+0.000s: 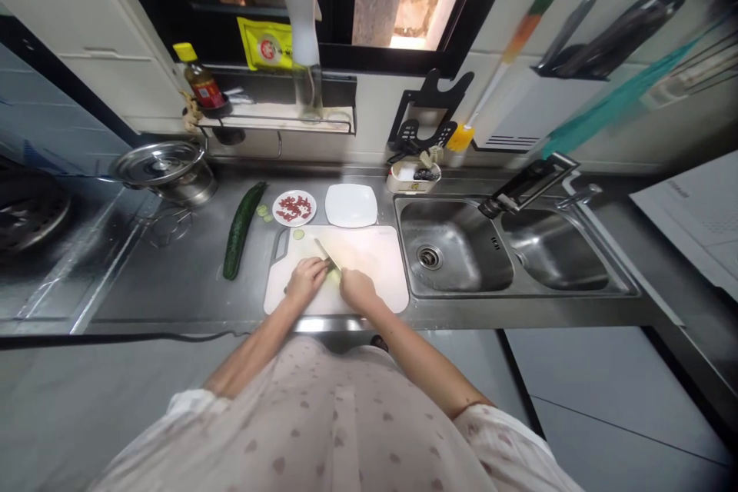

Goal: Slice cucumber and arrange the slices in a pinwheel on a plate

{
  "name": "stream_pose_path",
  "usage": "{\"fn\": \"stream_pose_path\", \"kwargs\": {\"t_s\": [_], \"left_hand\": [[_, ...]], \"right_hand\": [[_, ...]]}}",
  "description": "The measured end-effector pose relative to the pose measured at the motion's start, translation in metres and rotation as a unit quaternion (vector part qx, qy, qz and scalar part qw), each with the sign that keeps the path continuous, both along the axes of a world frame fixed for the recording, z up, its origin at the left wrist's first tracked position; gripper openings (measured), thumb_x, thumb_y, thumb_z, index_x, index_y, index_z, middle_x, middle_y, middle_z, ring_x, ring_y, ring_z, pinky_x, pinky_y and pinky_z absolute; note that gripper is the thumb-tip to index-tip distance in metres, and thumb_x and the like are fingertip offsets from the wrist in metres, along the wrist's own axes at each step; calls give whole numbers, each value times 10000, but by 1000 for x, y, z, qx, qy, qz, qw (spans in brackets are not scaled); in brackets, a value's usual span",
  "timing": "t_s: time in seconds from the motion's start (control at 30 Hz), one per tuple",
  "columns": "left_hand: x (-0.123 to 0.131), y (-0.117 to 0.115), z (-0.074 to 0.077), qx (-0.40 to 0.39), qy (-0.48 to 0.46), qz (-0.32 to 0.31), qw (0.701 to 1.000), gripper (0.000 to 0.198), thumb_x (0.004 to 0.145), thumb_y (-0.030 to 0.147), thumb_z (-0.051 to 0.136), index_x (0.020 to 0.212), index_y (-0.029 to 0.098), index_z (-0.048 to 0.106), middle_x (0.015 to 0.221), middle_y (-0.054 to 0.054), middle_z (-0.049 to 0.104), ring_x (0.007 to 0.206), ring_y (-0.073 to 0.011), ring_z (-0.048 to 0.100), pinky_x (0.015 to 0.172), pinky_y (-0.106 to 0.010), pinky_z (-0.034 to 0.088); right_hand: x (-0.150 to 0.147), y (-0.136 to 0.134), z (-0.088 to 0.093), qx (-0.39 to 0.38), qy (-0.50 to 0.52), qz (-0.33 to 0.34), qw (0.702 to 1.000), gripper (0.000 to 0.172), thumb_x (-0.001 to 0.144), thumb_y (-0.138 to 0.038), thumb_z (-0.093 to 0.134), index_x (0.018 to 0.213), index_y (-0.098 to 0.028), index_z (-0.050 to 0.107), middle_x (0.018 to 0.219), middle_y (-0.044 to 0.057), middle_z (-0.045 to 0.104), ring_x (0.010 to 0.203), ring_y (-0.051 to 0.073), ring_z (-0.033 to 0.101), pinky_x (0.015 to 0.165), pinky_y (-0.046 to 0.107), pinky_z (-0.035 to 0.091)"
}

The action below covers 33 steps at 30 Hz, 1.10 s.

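Observation:
A white cutting board [374,254] lies on the steel counter in front of me. My left hand [305,278] rests on it with fingers curled over a pale green cucumber piece [334,275]. My right hand [357,289] is closed around the handle of a knife [326,253], whose blade points up and left across the board, right beside the left fingers. One cucumber slice [298,234] lies at the board's far left corner.
A whole cucumber [241,229] lies left of the board, with loose slices [264,212] near it. Behind the board are a plate of chopped red pieces [294,207] and an empty white plate [351,204]. A double sink [461,246] is on the right, a lidded pot [164,167] at the left.

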<state>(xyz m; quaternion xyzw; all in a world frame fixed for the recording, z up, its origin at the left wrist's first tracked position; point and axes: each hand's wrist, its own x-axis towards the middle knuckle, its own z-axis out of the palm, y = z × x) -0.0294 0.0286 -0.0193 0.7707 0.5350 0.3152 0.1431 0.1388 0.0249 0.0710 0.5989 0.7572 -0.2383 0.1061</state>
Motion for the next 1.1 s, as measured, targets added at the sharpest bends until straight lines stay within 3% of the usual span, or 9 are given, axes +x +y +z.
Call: {"fn": "stream_pose_path", "kwargs": {"t_s": [0.43, 0.83, 1.1], "left_hand": [[0, 1, -2, -5, -12, 3, 1000, 223, 920, 273, 521, 1040, 227, 703, 1000, -60, 685, 942, -190, 596, 862, -346, 482], [-1, 1, -4, 8, -12, 2, 1000, 216, 912, 274, 532, 1030, 225, 706, 1011, -59, 687, 948, -193, 590, 871, -343, 479], [0, 1, -1, -5, -13, 5, 1000, 217, 915, 267, 529, 1034, 220, 704, 1009, -58, 688, 936, -191, 592, 857, -343, 481]], "right_hand": [[17, -15, -4, -22, -18, 4, 1000, 301, 943, -173, 338, 1097, -148, 596, 1005, 142, 686, 954, 216, 650, 773, 288, 456], [-5, 4, -6, -10, 8, -3, 1000, 321, 915, -117, 365, 1122, -140, 609, 1028, 147, 687, 993, 208, 652, 803, 280, 464], [11, -15, -2, -18, -25, -3, 1000, 316, 902, -104, 359, 1080, -141, 617, 996, 147, 688, 969, 222, 656, 771, 294, 475]]}}
